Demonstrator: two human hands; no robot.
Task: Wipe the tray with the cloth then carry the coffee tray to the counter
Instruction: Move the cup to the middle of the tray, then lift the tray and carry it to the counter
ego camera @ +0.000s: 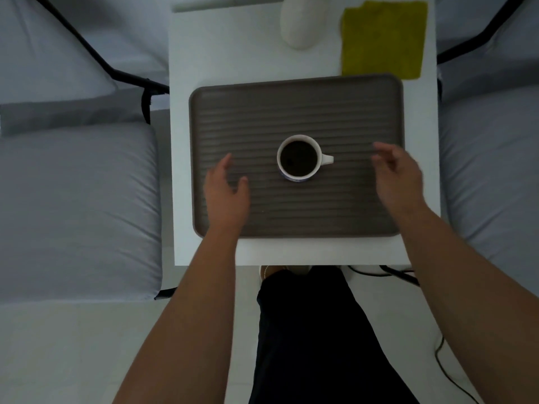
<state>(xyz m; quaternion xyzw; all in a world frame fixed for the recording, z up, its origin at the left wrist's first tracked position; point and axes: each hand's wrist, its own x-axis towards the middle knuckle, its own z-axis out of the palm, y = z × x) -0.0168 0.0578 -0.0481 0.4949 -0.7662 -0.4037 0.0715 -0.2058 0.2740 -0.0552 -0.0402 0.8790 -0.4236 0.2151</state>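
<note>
brown ribbed rectangular tray lies on the white counter, a white mug of dark coffee at its middle. left hand and right hand hover over it either side of the mug, fingers loosely apart, holding nothing. yellow-green folded cloth lies beyond the tray's far right corner.

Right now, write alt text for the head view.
Two open hands, left hand and right hand, hover over a brown ribbed tray holding a full coffee cup on a white table; a yellow cloth lies behind.
</note>
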